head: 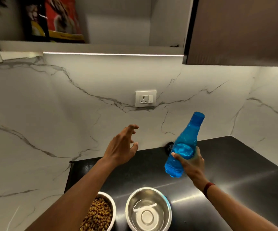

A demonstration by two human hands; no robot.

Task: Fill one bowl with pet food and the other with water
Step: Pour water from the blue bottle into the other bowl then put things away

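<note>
Two steel bowls stand at the near edge of the black counter (226, 164). The left bowl (112, 203) holds brown pet food kibble (98, 214). The right bowl (165, 205) has a shiny inside with what looks like clear water in it. My right hand (193, 165) grips the lower body of a blue plastic bottle (184, 145), capped and tilted slightly, above the counter behind the right bowl. My left hand (123, 145) is raised over the counter's back left, fingers spread, holding nothing.
A red pet food bag (58, 19) stands on the open shelf at upper left. A white wall socket (145, 98) sits on the marble backsplash. A dark cabinet door (243, 30) hangs at upper right. A small dark object (169, 145) lies behind the bottle.
</note>
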